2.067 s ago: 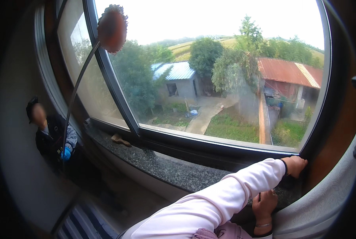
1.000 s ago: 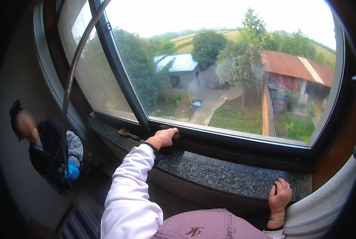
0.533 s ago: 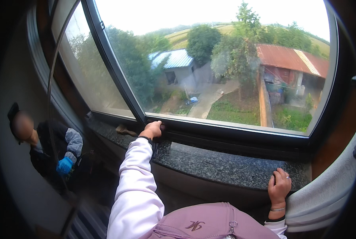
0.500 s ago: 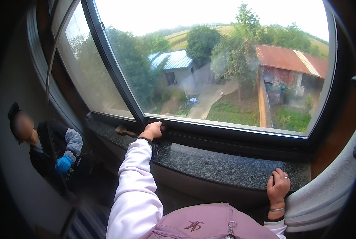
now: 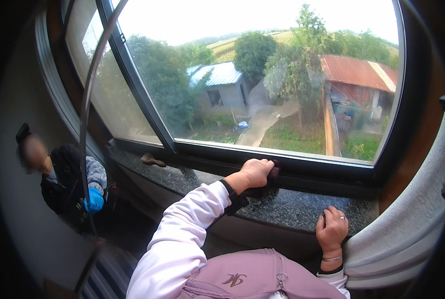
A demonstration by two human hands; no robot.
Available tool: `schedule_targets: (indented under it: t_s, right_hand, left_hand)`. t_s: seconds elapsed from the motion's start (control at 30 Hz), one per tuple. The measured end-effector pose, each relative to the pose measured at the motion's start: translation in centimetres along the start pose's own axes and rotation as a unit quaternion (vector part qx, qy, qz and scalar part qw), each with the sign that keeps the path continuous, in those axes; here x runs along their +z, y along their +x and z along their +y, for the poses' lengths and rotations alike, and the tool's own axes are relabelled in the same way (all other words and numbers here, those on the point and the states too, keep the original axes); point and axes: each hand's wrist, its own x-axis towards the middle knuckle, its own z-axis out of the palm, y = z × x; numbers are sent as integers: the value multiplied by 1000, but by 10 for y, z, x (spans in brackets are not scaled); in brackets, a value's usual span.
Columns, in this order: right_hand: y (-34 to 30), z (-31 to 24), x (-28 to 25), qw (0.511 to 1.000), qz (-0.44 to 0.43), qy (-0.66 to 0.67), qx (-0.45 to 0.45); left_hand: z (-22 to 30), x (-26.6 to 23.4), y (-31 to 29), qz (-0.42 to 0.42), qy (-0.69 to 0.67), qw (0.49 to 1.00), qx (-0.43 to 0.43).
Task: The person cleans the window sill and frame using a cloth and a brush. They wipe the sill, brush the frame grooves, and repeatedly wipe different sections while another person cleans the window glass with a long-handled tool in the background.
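My left hand (image 5: 254, 174) is closed on a dark cloth (image 5: 275, 172), pressed against the lower rail of the black window frame (image 5: 327, 172). Part of the cloth seems to hang below the wrist, dark against the sill. At the right, my right hand (image 5: 333, 230) grips the front edge of the speckled granite windowsill (image 5: 302, 205), with its fingers bent over the top. A ring and a bracelet show on it. The palm side of this hand is hidden.
A brown curved object (image 5: 152, 160) lies at the sill's left end. A white curtain (image 5: 396, 244) hangs at the right. To the left, a person in dark clothes wears a blue glove (image 5: 94, 201). A thin curved rod or cable (image 5: 84, 134) crosses the view there.
My left hand has slid rightward along the lower window rail with the cloth. My right hand stays on the sill edge. The view has shifted slightly, and the co-worker's gloved hand has moved.
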Motion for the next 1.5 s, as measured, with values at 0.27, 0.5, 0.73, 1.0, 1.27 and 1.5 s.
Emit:
schedule_targets:
  t_s: [0.27, 0.5, 0.73, 1.0, 1.27, 1.5]
  right_hand:
    - [-3, 10, -3, 999, -3, 46, -8]
    - [-7, 20, -18, 949, 34, 300, 95]
    - [-25, -14, -39, 932, -15, 362, -19]
    - [-20, -18, -62, 936, 1, 303, 178]
    - [18, 81, -48, 957, -140, -187, 171]
    - [24, -11, 16, 977, -118, -164, 68]
  left_hand:
    - [101, -6, 51, 6, -104, 989, 107]
    - [131, -29, 38, 14, -555, 824, 110]
    - [166, -19, -52, -31, -495, 847, 193]
    - [84, 15, -125, -15, -468, 871, 148]
    - [14, 81, -198, 60, -527, 848, 9]
    - [-5, 107, -235, 69, -584, 808, -40]
